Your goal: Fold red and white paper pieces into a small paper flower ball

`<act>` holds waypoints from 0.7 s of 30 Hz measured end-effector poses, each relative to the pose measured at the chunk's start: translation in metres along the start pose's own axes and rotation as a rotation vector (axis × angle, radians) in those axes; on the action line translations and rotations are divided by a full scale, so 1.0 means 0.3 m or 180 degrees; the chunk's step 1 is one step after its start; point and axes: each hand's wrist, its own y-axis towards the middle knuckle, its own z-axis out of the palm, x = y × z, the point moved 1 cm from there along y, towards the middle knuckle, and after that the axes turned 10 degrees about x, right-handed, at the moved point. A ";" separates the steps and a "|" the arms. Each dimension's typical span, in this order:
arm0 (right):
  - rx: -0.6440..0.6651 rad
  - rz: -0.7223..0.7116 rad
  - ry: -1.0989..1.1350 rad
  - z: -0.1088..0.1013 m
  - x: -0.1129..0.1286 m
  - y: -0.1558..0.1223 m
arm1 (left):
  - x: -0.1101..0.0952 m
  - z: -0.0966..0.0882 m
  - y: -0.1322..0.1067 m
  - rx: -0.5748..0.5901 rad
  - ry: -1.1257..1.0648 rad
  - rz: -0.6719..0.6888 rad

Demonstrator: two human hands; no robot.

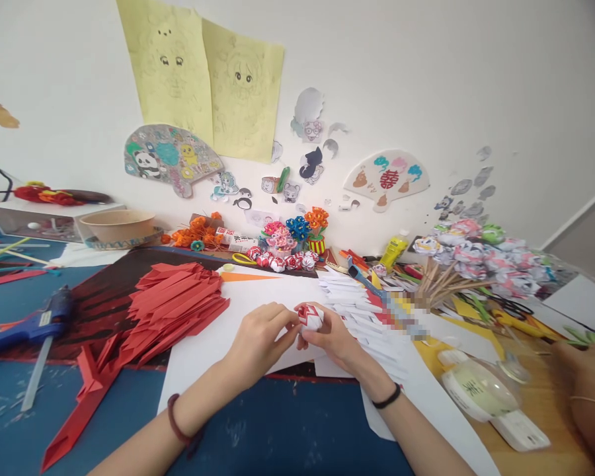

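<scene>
Blue table (272,430), paper ball (311,320) in curled right fingers (321,338), left fingers (283,320) alongside (pinching it).

Between left hand (264,334) and right hand (340,340): paper ball (311,318), over paper sheet (196,373). To left: strip pile (178,301); farther left, glue gun (49,324). To right: strip stack (359,317). Behind: row of paper balls (277,264), then potted flowers (317,222) before wall (367,73). Back left: bowl (121,226), beside box (34,221). Back right: bundle of sticks (434,284). Near right: bottle (473,393) (farther right, probably another person's hand (582,370)). On wall: two fans (387,177), drawings (242,106) above left one.
</scene>
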 end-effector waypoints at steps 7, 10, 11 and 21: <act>-0.0099 0.0042 -0.0150 -0.011 -0.001 -0.005 | -0.008 -0.021 0.007 0.0341 -0.0040 0.0082; -0.0126 0.0058 -0.0205 -0.008 0.005 -0.006 | -0.003 -0.013 0.002 0.0265 0.0206 0.0231; -0.0127 0.0060 -0.0218 -0.006 0.006 -0.005 | -0.001 -0.008 0.000 0.0216 0.0315 0.0291; -0.0253 -0.0091 -0.0124 0.005 -0.020 0.006 | -0.035 0.017 -0.011 -0.0045 0.0945 0.0694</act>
